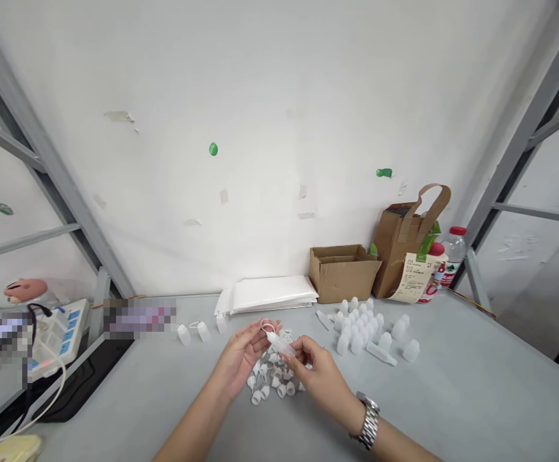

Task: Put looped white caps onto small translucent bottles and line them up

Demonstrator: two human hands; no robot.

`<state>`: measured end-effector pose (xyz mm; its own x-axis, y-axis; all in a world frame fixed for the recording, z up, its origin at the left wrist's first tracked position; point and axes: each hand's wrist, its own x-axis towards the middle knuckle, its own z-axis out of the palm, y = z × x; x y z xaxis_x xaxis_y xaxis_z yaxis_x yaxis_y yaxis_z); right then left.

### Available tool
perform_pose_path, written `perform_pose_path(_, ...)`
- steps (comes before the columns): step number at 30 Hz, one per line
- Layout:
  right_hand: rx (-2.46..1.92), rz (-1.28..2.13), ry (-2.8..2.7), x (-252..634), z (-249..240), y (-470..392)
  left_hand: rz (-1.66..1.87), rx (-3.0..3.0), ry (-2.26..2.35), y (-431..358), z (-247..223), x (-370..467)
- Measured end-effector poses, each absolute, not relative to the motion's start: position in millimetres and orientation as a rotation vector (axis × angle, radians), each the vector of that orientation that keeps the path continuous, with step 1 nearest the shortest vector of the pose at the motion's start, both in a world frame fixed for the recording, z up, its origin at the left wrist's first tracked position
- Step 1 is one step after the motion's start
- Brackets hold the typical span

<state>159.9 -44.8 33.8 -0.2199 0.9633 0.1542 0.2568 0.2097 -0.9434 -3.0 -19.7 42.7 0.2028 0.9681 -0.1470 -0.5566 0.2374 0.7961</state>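
A small translucent bottle (pixel 283 346) with a white nozzle and a looped strap is held between my hands, tilted. My right hand (pixel 312 366) pinches the bottle's body, and my left hand (pixel 245 354) has its fingers closed at the strap and cap end. Beneath them lies a pile of small white caps (pixel 274 378) on the grey table (pixel 163 398). To the right stand several uncapped translucent bottles (pixel 359 330), a few of them lying down. On the left, three small bottles with strapped caps (pixel 203 332) are set apart.
White padded envelopes (pixel 274 294) lie by the wall, beside an open cardboard box (pixel 345 279). A brown paper bag (pixel 392 250) and red-capped bottles (pixel 454 247) stand at the back right. A power strip (pixel 62 333) with cables and a black mat (pixel 86 382) are at left.
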Motion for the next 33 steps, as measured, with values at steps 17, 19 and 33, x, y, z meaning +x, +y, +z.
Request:
perform_pose_path(17, -1.199, 1.032, -1.678, 158.7, 27.6, -46.9, 1.190, 0.464, 0.862, -17.1, 40.4, 1.3)
perform_pose_path(19, -1.205, 1.033, -1.682, 158.8, 28.0, -46.5, 1.188, 0.446, 0.874, -17.4, 42.2, 2.3)
perform_pose_path(33, -1.217, 1.052, -1.693, 159.5, 29.5, -47.1, 1.191, 0.349, 0.899, -17.8, 43.1, 3.0)
